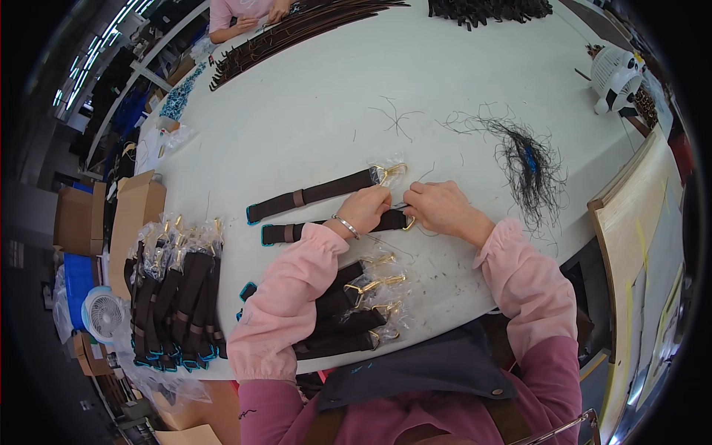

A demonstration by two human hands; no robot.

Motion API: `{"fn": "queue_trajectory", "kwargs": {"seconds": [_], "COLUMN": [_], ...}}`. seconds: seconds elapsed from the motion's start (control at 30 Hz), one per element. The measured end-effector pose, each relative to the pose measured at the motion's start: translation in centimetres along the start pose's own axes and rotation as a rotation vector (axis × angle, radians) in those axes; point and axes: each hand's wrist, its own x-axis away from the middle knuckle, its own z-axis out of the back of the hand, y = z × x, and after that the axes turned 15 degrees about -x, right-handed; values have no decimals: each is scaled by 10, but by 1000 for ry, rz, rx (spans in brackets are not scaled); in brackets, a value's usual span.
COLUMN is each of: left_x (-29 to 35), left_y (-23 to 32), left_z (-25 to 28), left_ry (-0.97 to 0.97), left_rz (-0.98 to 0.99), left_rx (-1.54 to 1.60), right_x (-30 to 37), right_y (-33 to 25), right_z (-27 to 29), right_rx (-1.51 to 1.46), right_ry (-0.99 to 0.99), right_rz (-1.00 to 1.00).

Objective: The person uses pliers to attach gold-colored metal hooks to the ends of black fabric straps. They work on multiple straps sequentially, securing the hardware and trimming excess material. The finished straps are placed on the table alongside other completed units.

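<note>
A dark brown strap lies across the white table in front of me, with a blue-edged buckle at its left end and a gold clasp at its right. My left hand is closed in a pinch over the strap near the clasp. Close beside it, my right hand is closed too, fingertips pinching a thin black strand at the strap's end. Just beyond lies a second brown strap, its gold hook wrapped in clear plastic. Several more straps lie nearer me, partly hidden by my left sleeve.
A bundle of straps hangs over the table's left edge. Loose black strands are heaped at the right. Long brown strips lie at the far side, near another person's hands. A white fan stands far right.
</note>
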Motion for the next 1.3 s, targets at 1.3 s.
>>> {"fn": "queue_trajectory", "kwargs": {"seconds": [1.3], "left_x": [5], "left_y": [11], "left_z": [3], "left_ry": [119], "left_rz": [182], "left_rx": [293], "right_x": [40], "right_y": [-40], "right_z": [-17], "right_rx": [-1], "right_ry": [151], "right_rz": [-142]}}
